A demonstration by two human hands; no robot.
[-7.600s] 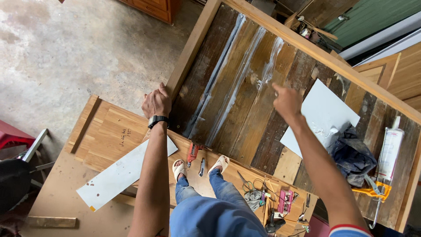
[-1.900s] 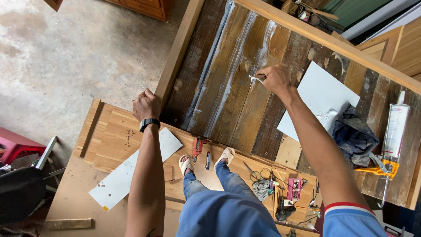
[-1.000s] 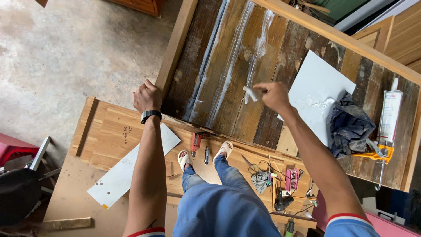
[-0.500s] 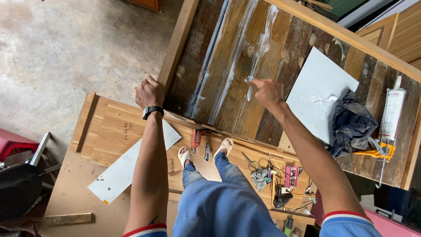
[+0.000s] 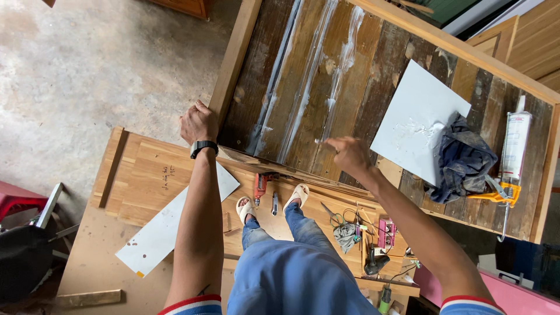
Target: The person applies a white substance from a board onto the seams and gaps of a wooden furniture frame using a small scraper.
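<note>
One head-worn camera looks steeply down from above the wooden panel (image 5: 379,99), which fills the upper frame at arm's length. Below the panel lies the floor, far beneath, with the person's feet.

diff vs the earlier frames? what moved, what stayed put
The right hand moved down the dark plank panel toward its near edge, pinching a small white piece whose kind I cannot tell, along the pale smeared streaks. The left hand stayed gripping the panel's frame corner. The white sheet, dark rag and caulking gun kept their places on the panel.
</note>
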